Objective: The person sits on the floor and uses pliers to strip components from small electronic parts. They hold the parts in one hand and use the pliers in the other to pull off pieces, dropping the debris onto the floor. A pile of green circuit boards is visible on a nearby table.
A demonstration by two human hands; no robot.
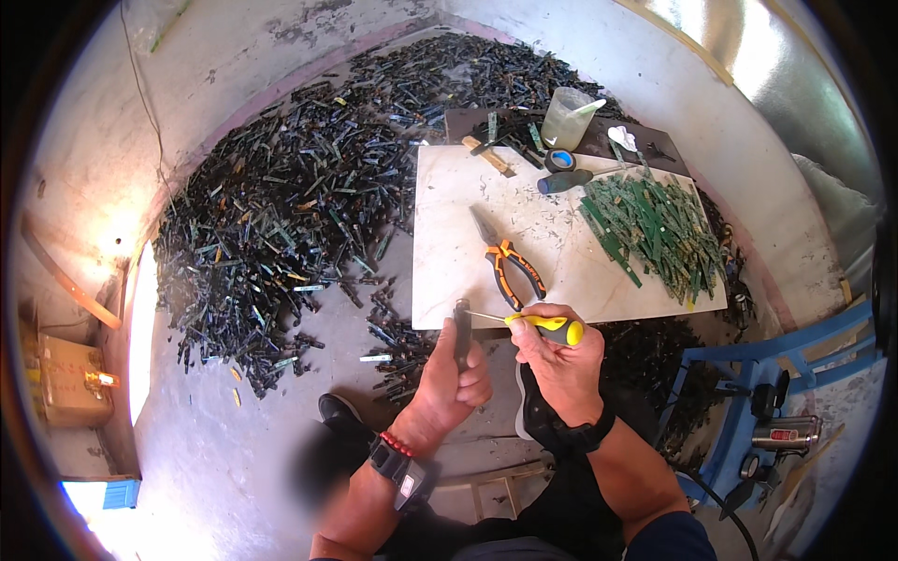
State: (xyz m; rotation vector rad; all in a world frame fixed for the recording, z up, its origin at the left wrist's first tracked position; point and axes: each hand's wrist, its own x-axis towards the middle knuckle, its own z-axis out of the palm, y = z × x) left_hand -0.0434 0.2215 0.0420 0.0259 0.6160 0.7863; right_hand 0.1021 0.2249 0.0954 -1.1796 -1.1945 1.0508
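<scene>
Upright in my closed left hand point(447, 381) is a small dark, narrow piece point(462, 329), its upper end showing above the fingers. My right hand point(568, 366) grips a yellow and black screwdriver point(558, 329). The screwdriver's thin shaft points left, and its tip meets the dark piece or lies right beside it; I cannot tell which. Just beyond my hands, long-nose pliers point(506, 259) with orange and black handles lie on the pale board point(449, 224). Small shavings are scattered farther back on the board.
Green circuit-board strips point(659, 229) pile up on the board's right. Behind them are another screwdriver point(566, 180), a tape roll point(559, 160) and a translucent cup point(567, 120). A large heap of dark pieces point(281, 229) covers the floor at left. A blue chair point(725, 360) stands at right.
</scene>
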